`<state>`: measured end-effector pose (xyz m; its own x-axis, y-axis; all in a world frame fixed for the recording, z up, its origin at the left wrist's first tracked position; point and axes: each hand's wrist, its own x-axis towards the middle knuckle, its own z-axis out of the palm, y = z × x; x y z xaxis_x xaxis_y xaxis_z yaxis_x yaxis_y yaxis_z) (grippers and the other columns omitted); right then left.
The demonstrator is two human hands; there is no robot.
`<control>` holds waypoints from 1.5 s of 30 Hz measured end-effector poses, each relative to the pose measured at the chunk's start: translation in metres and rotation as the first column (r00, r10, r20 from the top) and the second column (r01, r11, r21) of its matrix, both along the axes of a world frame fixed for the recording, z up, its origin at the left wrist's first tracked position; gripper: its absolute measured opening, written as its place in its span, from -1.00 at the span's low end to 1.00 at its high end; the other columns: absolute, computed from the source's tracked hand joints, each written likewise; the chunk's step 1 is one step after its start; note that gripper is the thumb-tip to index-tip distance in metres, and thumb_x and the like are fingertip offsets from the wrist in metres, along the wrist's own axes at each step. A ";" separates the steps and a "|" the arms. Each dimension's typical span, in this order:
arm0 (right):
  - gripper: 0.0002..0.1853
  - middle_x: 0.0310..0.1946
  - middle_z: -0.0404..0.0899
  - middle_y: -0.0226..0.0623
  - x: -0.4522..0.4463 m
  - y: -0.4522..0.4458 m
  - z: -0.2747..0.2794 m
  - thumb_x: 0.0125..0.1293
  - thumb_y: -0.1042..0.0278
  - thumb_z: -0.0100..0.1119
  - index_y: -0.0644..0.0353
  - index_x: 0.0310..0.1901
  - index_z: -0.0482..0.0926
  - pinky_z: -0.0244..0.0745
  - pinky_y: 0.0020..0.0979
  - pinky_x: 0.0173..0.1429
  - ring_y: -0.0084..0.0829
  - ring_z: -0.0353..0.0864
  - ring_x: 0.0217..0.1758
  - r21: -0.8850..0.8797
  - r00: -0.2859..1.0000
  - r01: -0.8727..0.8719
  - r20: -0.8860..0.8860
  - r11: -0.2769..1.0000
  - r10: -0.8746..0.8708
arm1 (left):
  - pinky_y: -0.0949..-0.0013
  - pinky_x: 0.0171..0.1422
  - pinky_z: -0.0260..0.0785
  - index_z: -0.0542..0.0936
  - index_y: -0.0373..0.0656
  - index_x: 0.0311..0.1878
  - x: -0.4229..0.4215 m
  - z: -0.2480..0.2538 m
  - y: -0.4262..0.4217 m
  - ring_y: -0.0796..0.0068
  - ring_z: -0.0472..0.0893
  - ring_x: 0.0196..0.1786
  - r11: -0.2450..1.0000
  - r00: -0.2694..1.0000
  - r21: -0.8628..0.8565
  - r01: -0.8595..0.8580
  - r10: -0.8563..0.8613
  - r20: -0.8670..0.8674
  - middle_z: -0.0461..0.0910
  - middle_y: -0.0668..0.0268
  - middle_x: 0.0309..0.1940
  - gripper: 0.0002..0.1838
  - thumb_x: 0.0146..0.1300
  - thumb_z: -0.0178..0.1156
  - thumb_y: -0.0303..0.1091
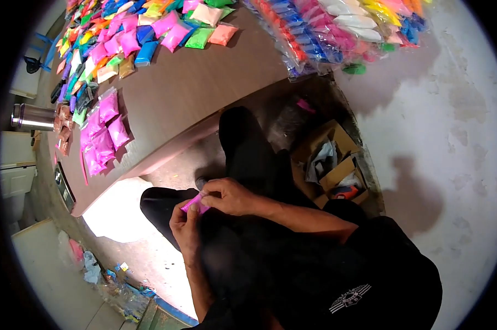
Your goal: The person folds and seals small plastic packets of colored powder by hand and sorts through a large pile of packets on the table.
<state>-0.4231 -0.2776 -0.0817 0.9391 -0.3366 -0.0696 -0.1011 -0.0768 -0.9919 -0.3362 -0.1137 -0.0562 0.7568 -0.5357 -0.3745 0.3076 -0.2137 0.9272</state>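
Observation:
A small bright pink packet (196,204) is pinched between both hands, above the dark-clothed legs. My left hand (186,226) holds its lower left side, thumb on top. The fingers of my right hand (229,197) are closed on its upper right end. On the brown table (177,82), a group of filled pink bags (104,137) lies near the left edge. Beyond it spreads a large pile of small bags (130,41) in many colours.
Rows of bagged colour packs (320,33) lie at the table's far right end. An open cardboard box (336,140) stands below, beside a pale wall (435,121). A metal cup (34,117) and a phone-like dark object (64,186) are at the left. Plastic scraps (119,297) lie lower left.

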 end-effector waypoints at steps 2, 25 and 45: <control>-0.81 -0.48 0.53 -0.31 0.000 -0.001 0.005 0.34 0.33 0.28 0.30 -0.25 0.61 0.40 -0.42 -0.26 -0.55 0.48 -0.39 -0.005 1.000 -0.004 -0.005 1.000 0.004 | 0.58 -0.05 0.40 0.63 -0.31 -0.04 -0.001 0.002 -0.003 0.66 0.54 -0.21 1.000 0.998 -0.008 -0.018 0.018 0.053 0.65 0.38 -0.24 -0.73 0.43 0.29 -0.26; -0.76 -0.37 0.69 -0.21 0.005 -0.009 0.009 0.29 0.31 0.30 0.36 -0.18 0.66 0.51 -0.41 -0.14 -0.51 0.60 -0.29 0.257 0.999 -0.030 0.020 0.966 0.026 | 0.57 -0.04 0.36 0.66 -0.28 -0.04 0.000 0.013 -0.012 0.67 0.52 -0.21 0.999 0.996 0.050 0.003 -0.007 0.089 0.64 0.41 -0.24 -0.72 0.43 0.27 -0.23; -0.78 -0.35 0.67 -0.45 0.005 -0.023 0.016 0.37 0.29 0.33 0.31 -0.15 0.69 0.50 -0.55 -0.17 -0.67 0.57 -0.29 0.135 0.999 0.035 -0.028 0.990 -0.032 | 0.58 -0.06 0.42 0.66 -0.33 -0.06 0.000 0.032 -0.019 0.69 0.58 -0.21 0.999 0.996 -0.041 -0.001 -0.003 -0.092 0.68 0.40 -0.28 -0.78 0.41 0.29 -0.34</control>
